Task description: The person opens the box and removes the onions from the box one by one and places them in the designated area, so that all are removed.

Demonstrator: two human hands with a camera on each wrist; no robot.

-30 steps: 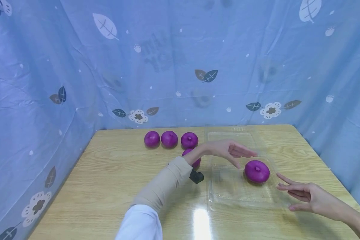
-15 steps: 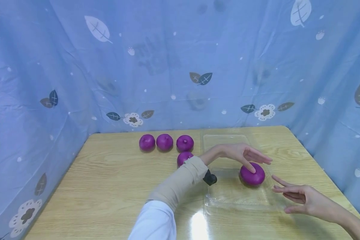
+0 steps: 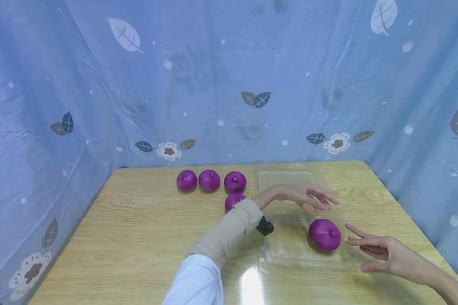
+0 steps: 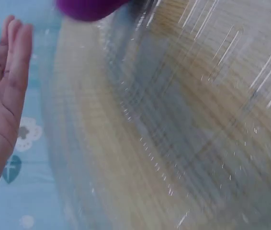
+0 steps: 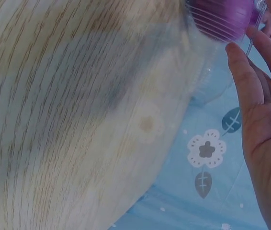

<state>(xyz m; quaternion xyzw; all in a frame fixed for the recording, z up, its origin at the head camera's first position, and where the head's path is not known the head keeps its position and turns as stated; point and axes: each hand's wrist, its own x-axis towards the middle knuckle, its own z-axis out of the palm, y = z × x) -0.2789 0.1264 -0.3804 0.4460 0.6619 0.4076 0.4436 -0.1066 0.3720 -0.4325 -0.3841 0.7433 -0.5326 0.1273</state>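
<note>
A round purple onion (image 3: 323, 238) with a stubby stem lies tilted in the front right part of a clear plastic container (image 3: 286, 248). My left hand (image 3: 302, 196) hovers just behind and above it, fingers loosely extended and holding nothing. In the left wrist view that hand (image 4: 4, 103) appears at the left, with the onion (image 4: 90, 7) cut off at the top. Beyond the container's right side, my right hand (image 3: 383, 253) is held with fingers spread, fingertips close to the wall. The right wrist view has the onion (image 5: 221, 19) showing through clear plastic near those fingertips.
Left of the container, several more purple onions (image 3: 209, 181) sit on the wooden table (image 3: 149, 237); my left forearm partly covers the nearest onion (image 3: 234, 201). The container's lid half (image 3: 286, 176) lies toward the back. Blue patterned curtains (image 3: 198, 106) surround the table.
My left hand reached right over the onion, thumb overlapping it, then drew back slightly. The onion has shifted toward the front right and its stem now points that way. The right hand stays nearly still.
</note>
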